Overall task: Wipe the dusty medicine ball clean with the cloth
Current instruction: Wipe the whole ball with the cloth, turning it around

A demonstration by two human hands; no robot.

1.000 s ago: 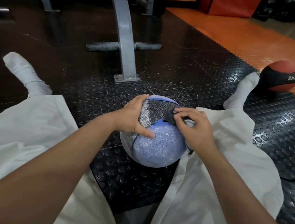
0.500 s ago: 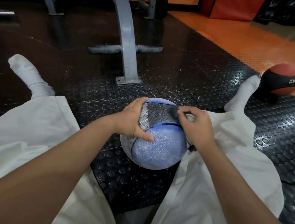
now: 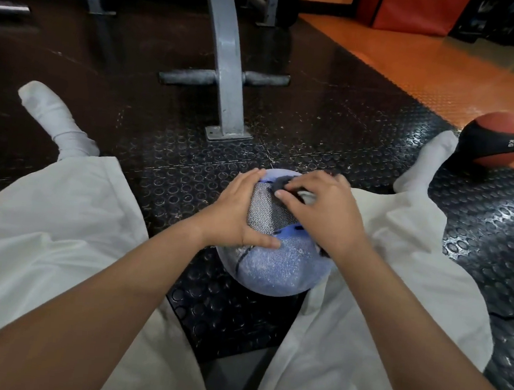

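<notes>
Black studded rubber floor mat (image 3: 317,131) fills the near ground and meets orange flooring (image 3: 431,73) far right. A dusty blue medicine ball (image 3: 280,268) sits on it near centre, a grey bench frame (image 3: 227,99) stands beyond, and a red-and-black 2 kg ball (image 3: 499,144) lies at the right

I see little of the cloth (image 3: 279,187): my right hand (image 3: 319,212) covers most of it, and the ball's (image 3: 277,265) right side too. The top edge cuts off the far bench (image 3: 227,52). The red ball (image 3: 499,141) blurs at its right.
</notes>
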